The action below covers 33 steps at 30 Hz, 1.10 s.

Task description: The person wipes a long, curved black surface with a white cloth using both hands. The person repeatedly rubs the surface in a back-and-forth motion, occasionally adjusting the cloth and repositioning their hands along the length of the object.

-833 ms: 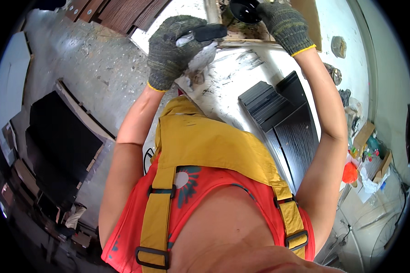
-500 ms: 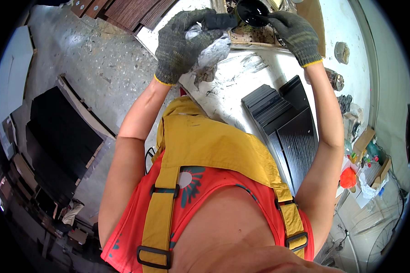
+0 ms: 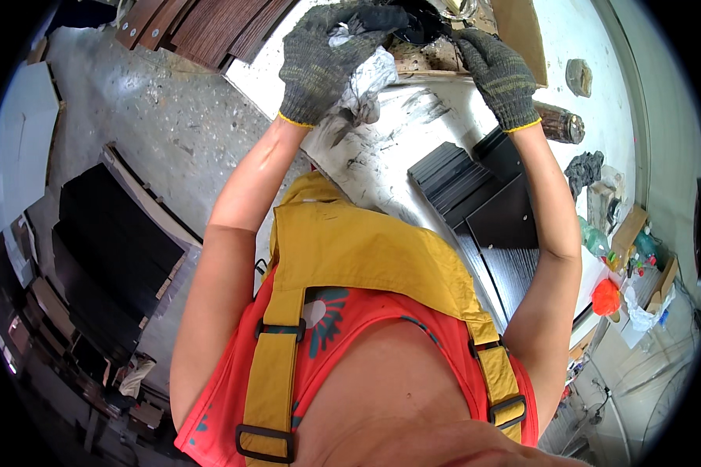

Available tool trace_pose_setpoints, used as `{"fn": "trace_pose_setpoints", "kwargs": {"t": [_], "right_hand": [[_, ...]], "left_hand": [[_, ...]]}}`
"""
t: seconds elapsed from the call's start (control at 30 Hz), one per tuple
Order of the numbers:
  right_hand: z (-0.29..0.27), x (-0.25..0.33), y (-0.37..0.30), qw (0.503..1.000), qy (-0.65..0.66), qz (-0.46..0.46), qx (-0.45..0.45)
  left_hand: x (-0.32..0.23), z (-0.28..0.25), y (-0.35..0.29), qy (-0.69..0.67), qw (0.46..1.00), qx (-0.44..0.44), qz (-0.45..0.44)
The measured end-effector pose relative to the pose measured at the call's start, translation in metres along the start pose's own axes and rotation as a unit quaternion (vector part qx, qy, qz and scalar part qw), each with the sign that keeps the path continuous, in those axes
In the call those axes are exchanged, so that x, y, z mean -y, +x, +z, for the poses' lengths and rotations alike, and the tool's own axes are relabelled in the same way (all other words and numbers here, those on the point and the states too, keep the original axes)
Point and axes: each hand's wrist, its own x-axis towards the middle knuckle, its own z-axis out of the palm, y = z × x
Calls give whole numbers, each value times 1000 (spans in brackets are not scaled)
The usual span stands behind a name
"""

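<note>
Both hands wear dark grey knitted gloves with yellow cuffs. My left hand (image 3: 323, 66) is closed round a crumpled whitish rag (image 3: 372, 78), smudged dark, which hangs below the fingers. A small black piece (image 3: 383, 17) sticks out of the same hand towards a black, glossy cup-like container (image 3: 422, 25); whether it is black cloth or a block I cannot tell. My right hand (image 3: 494, 74) has its fingers closed at the container's right side, gripping its edge. The container is over a shallow cardboard box (image 3: 522, 39) with a dark-stained bottom, partly cut off by the upper edge.
Black slats and boards (image 3: 448, 175) lie on the white, black-smeared table (image 3: 382, 163). Brown wooden boards (image 3: 218, 31) stand at upper left. To the right are a tape roll (image 3: 578, 78), a brown jar (image 3: 562, 124) and a dark crumpled rag (image 3: 584, 171). Black panels (image 3: 117, 249) lie leftward.
The black container has shifted up and slightly left, its opening now less visible. My left hand has moved a little right and up with the rag; my right hand has shifted slightly left and down.
</note>
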Motion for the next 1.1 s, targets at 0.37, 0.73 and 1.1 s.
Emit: {"fn": "trace_pose_setpoints", "kwargs": {"t": [0.37, 0.73, 1.1], "right_hand": [[-51, 41, -5, 876, 419, 229, 72], [-48, 50, -5, 882, 412, 218, 70], [-58, 51, -5, 888, 398, 219, 72]], "left_hand": [[-8, 8, 4, 1, 1000, 3, 17], [-16, 5, 2, 24, 999, -8, 26], [-26, 8, 0, 0, 1000, -15, -17]]}}
